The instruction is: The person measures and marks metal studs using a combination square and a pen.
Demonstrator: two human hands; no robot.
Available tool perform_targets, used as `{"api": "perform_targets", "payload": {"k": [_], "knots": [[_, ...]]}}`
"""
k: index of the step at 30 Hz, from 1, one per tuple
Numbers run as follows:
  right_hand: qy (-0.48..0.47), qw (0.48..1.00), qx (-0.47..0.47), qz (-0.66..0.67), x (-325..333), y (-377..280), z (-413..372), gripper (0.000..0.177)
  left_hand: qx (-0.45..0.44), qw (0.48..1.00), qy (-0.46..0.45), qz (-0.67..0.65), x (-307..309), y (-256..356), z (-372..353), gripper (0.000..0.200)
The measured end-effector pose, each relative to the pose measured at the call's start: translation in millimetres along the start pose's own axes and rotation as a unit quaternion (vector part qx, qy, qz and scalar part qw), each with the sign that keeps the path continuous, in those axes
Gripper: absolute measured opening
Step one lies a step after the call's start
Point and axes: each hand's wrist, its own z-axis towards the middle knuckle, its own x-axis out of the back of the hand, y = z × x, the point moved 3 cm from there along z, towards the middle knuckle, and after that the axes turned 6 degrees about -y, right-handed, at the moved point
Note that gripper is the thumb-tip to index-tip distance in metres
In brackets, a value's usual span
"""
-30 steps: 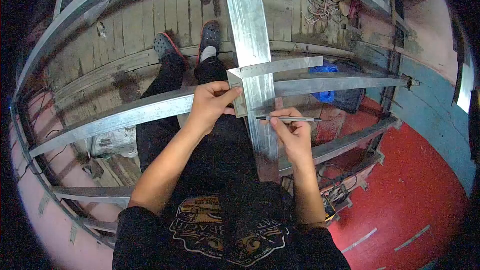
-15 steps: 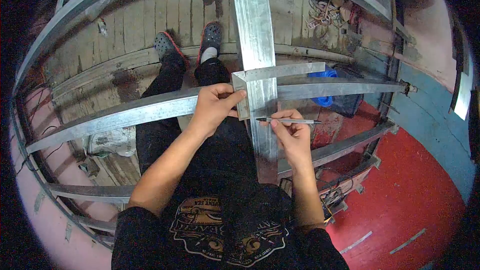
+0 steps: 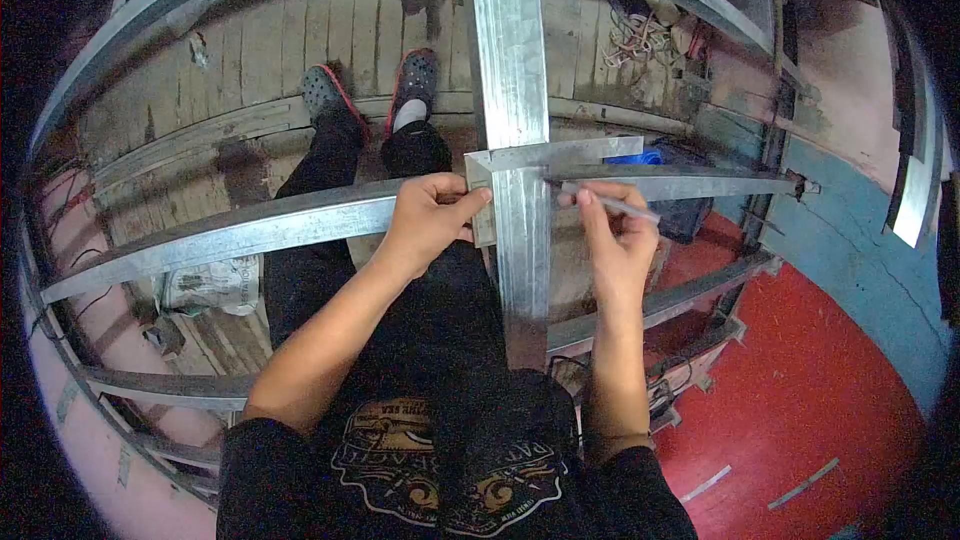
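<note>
My left hand point(image 3: 428, 222) pinches the stock of a try square point(image 3: 560, 153) and presses it to the left side of a galvanized metal tube point(image 3: 510, 50). The square's blade lies across the tube's upper face and sticks out past its right edge. In my right hand point(image 3: 620, 240) is a pen point(image 3: 632, 207), slightly blurred, held just right of the tube below the blade. Its tip points left, close to the tube's edge; whether it touches cannot be made out.
A metal crossbar point(image 3: 300, 223) runs left and right under the tube. Beyond it lie floorboards point(image 3: 270, 40), with coiled cords point(image 3: 640, 35) at the upper right. A blue object point(image 3: 640, 156) sits behind the blade. Red flooring point(image 3: 810, 380) spreads at lower right.
My right hand and the pen have moved up and to the right, from over the tube to beside its right edge. My left hand still holds the square in place.
</note>
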Motion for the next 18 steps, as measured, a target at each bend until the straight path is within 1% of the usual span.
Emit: {"api": "perform_targets", "payload": {"k": [1,3,4,5,7,8,9,11,12,14,16,18], "knots": [[0.0,1.0,0.001,-0.003,-1,-5,6,0.014,0.002,1.0,0.001,0.006,0,0,-1,0.016],[0.018,0.997,-0.001,-0.076,-1,-17,21,0.012,0.002,1.0,-0.001,0.008,1,-1,1,0.016],[0.021,0.99,0.09,-0.108,-4,-11,33,0.013,0.002,1.0,-0.004,0.024,2,-3,2,0.016],[0.02,0.99,0.091,-0.11,-3,-4,37,0.013,0.003,0.999,-0.006,0.04,4,-5,3,0.017],[-0.009,0.99,0.047,-0.134,-19,-12,43,0.016,0.004,1.0,-0.003,0.027,2,-4,2,0.016],[-0.02,0.985,0.103,-0.137,-25,-7,48,0.016,0.005,1.0,-0.001,0.017,1,-3,1,0.016],[-0.021,0.985,0.103,-0.137,-31,-8,50,0.016,0.004,1.0,0.001,0.016,1,-2,0,0.016],[-0.061,0.98,0.067,-0.176,-42,-14,52,0.012,0.006,1.0,-0.002,-0.008,-1,0,-1,0.016],[-0.069,0.973,0.077,-0.204,-45,-19,53,0.013,0.006,1.0,-0.001,-0.009,-2,2,-2,0.016],[-0.073,0.971,0.078,-0.213,-49,-25,53,0.014,0.008,1.0,0.001,0.014,-2,5,-3,0.016],[-0.074,0.969,0.078,-0.223,-51,-23,53,0.014,0.003,1.0,-0.003,0.008,-1,2,-3,0.016],[-0.043,0.979,0.087,-0.179,-51,-17,55,0.016,-0.002,1.0,-0.01,0.002,0,0,-1,0.016]]}}
